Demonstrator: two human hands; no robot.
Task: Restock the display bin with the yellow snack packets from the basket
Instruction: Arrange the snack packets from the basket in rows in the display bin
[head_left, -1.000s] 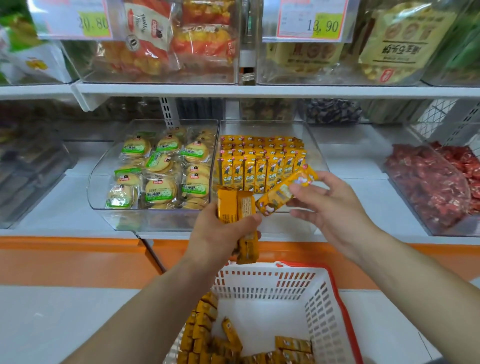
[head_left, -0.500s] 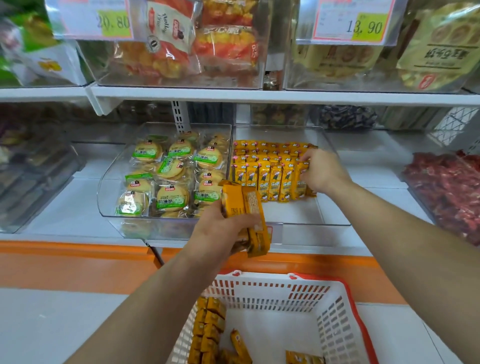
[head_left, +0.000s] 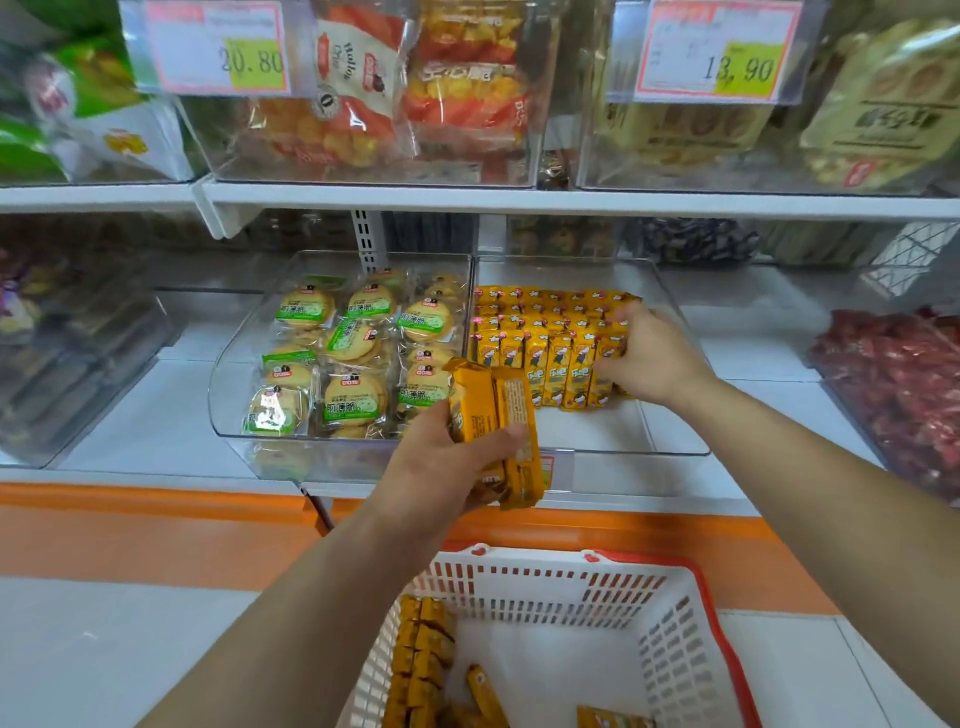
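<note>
My left hand (head_left: 447, 467) grips a small stack of yellow snack packets (head_left: 493, 421) in front of the clear display bin (head_left: 670, 431). Inside the bin, rows of yellow packets (head_left: 540, 338) stand upright at the back. My right hand (head_left: 649, 353) is at the right end of the front row, its fingers curled around the end packet there. Below, the white basket (head_left: 670, 649) with a red rim holds several more yellow packets (head_left: 421, 654) along its left side.
A clear bin of green-labelled round biscuits (head_left: 353, 353) adjoins on the left. A bin of red candies (head_left: 893, 384) stands at the right. The upper shelf (head_left: 519, 200) with price tags overhangs. An orange strip (head_left: 156, 530) runs along the shelf front.
My right hand carried one yellow packet from beside the left hand into the bin and set it at the right end of the front row. The left hand kept its stack.
</note>
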